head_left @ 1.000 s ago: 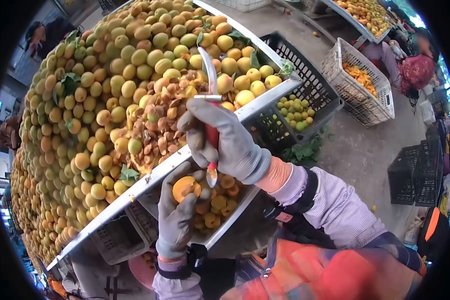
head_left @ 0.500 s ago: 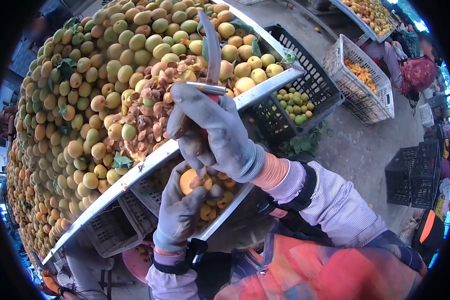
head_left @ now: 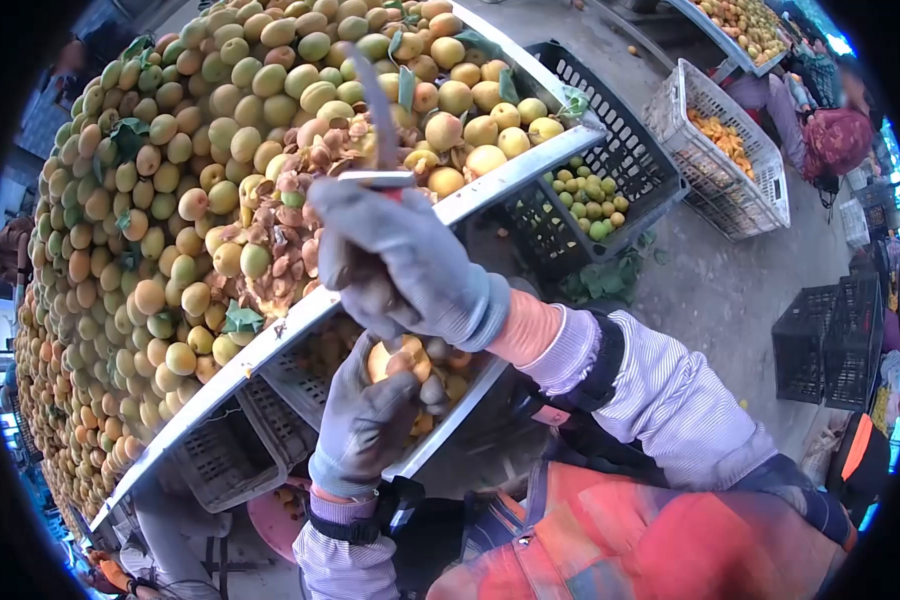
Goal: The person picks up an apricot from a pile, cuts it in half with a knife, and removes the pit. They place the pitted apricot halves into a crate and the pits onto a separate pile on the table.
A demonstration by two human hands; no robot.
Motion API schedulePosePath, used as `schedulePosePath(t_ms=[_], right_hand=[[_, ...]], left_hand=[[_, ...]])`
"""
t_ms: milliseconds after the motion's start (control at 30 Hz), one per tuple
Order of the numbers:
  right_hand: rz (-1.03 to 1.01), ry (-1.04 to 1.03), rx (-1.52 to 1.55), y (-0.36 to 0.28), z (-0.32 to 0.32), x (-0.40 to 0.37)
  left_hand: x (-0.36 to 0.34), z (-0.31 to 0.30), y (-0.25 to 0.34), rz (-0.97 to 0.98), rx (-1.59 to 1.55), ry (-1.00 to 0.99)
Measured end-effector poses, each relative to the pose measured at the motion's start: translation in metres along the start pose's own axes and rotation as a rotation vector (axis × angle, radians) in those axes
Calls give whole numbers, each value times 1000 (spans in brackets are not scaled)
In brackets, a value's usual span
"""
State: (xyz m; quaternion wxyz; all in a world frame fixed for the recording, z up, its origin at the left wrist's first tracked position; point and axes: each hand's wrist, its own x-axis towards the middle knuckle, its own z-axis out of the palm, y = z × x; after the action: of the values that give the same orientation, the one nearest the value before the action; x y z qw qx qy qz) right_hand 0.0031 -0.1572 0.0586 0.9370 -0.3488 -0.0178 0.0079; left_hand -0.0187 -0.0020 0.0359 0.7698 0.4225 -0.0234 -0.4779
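My left hand [head_left: 362, 425], in a grey glove, grips a cut apricot [head_left: 400, 360] whose pale orange flesh shows. Just above it, my right hand [head_left: 400, 255], gloved too, is wrapped round the handle of a curved knife [head_left: 378, 110], its blade pointing up. Beyond both hands a large heap of whole apricots [head_left: 210, 130] lies on a metal-edged table [head_left: 205, 405]. Brown pits and scraps [head_left: 280, 235] are piled near its edge. Below my hands, cut fruit [head_left: 455, 385] is partly hidden in a container.
A black crate [head_left: 635, 165] with small green fruit stands right of the table. Farther right are a white crate [head_left: 765, 205] of orange pieces and stacked black crates [head_left: 810, 345]. Under the table sit a grey crate [head_left: 225, 470] and a pink basin [head_left: 270, 520]. Another person [head_left: 835, 145] is at the upper right.
My right hand and the knife have moved left. The fruit in my left hand now shows more of its open, cut flesh.
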Motion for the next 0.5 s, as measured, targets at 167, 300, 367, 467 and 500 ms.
schedulePosePath(t_ms=[167, 300, 367, 467, 500], right_hand=[[218, 12, -128, -3, 7, -3], [331, 33, -21, 13, -12, 6], [430, 72, 107, 19, -15, 7], [423, 133, 155, 17, -17, 7], [405, 210, 130, 16, -14, 5]], left_hand=[[-1, 2, -5, -79, -74, 8], [-1, 4, -6, -111, 2, 1], [-3, 4, -6, -123, 50, 21], [0, 3, -5, -94, 38, 35], [1, 5, -6, -80, 24, 33]])
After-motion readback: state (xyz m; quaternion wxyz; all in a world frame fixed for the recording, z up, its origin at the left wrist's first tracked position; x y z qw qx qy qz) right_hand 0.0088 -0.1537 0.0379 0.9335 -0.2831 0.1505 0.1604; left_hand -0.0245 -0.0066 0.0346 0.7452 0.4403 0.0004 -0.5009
